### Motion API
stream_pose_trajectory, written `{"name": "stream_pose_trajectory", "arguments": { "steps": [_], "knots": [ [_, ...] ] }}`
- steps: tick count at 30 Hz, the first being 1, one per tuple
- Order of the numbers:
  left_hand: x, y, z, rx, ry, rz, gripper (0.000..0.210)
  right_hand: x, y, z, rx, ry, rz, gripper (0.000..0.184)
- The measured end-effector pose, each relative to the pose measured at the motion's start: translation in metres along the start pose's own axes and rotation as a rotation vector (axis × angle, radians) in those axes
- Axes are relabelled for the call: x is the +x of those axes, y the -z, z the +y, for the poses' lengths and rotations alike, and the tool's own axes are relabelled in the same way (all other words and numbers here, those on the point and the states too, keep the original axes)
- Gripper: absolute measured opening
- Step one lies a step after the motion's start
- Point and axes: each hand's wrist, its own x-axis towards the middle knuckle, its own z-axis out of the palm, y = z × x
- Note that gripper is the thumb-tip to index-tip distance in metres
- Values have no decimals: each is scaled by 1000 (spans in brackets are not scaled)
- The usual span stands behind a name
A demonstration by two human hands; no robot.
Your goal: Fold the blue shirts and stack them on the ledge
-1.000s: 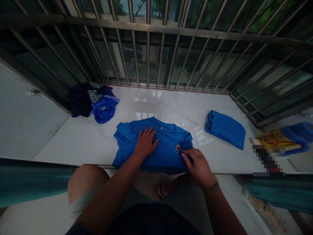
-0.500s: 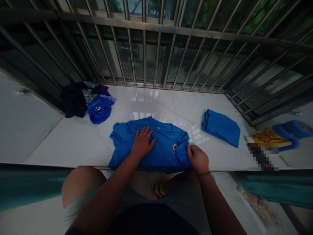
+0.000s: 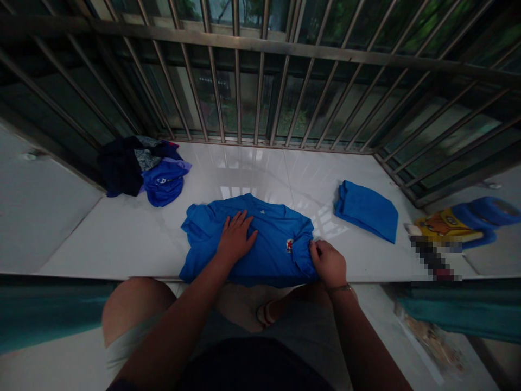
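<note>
A blue T-shirt (image 3: 264, 250) lies spread on the white tiled ledge, collar toward the window, with a small red-and-white badge on its chest. Its lower part reaches the ledge's front edge. My left hand (image 3: 237, 236) rests flat on the shirt's front, fingers stretched out. At the shirt's right side, my right hand (image 3: 329, 263) pinches the sleeve edge between thumb and fingers. To the right lies a folded blue garment (image 3: 366, 209), apart from both hands.
A heap of dark and blue clothes (image 3: 163, 179) sits at the ledge's back left. A yellow-and-blue bottle (image 3: 459, 220) lies at the far right beside a blurred-out item. Metal window bars (image 3: 280, 48) rise behind the white ledge (image 3: 240, 168).
Almost nothing differs: the whole view has shifted very slightly. Both hands keep their places on the T-shirt.
</note>
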Motion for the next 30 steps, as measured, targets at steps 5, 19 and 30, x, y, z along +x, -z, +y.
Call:
{"name": "stream_pose_trajectory", "arguments": {
  "steps": [5, 19, 30],
  "knots": [
    [0, 1, 0, -8, -1, -1, 62, 0, 0, 0, 9, 8, 2, 51],
    [-1, 0, 1, -16, -1, 13, 60, 0, 0, 0, 5, 9, 8, 51],
    [0, 1, 0, -15, -3, 5, 60, 0, 2, 0, 2, -1, -9, 48]
  ]
}}
